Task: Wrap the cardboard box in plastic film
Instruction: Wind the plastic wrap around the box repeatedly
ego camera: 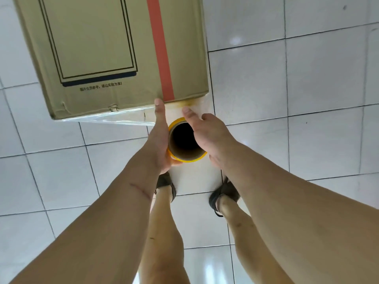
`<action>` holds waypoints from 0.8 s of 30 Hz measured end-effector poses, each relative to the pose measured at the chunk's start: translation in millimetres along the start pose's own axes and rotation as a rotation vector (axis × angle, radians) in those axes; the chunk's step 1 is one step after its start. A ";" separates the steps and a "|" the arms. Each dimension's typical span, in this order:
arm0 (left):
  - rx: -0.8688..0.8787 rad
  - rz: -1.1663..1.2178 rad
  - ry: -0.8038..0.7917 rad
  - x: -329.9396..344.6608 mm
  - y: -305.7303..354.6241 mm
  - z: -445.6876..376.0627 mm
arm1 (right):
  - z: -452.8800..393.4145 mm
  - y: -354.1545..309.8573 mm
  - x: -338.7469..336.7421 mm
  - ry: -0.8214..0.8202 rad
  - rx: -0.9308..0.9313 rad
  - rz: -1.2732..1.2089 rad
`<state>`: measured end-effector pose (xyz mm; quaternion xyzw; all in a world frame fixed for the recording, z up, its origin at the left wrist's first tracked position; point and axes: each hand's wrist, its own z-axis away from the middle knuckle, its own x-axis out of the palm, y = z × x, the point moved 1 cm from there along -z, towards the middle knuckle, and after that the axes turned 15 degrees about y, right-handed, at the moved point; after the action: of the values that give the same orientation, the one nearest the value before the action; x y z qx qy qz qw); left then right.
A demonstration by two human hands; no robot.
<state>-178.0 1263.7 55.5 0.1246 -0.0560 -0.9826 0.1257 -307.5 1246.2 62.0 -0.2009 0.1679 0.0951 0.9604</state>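
Head view | cardboard box stands on tiled floor, far end cut off by frame | plastic film stretches taut from its near edge to upright roll | left hand and right hand press roll between straight fingers | best kept taut, overlapping; roll's length hidden.

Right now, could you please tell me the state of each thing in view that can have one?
Cardboard box: closed, sealed with a red tape strip, standing on the tiled floor.
Plastic film: stretched along the box's near edge, running to the roll.
Film roll: upright, hollow core facing up, held between both hands.
Left hand: fingers straight, pressed flat against the roll.
Right hand: fingers fairly straight, resting against the roll's other side.
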 end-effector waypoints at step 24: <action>-0.010 0.125 0.081 66.4 -6.4 -2.1 | -22.5 -9.9 -57.6 0.051 -0.135 0.102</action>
<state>-241.2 1252.3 37.3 0.1598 -0.0536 -0.9673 0.1897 -364.7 1221.2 66.9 -0.2585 0.1954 0.1498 0.9341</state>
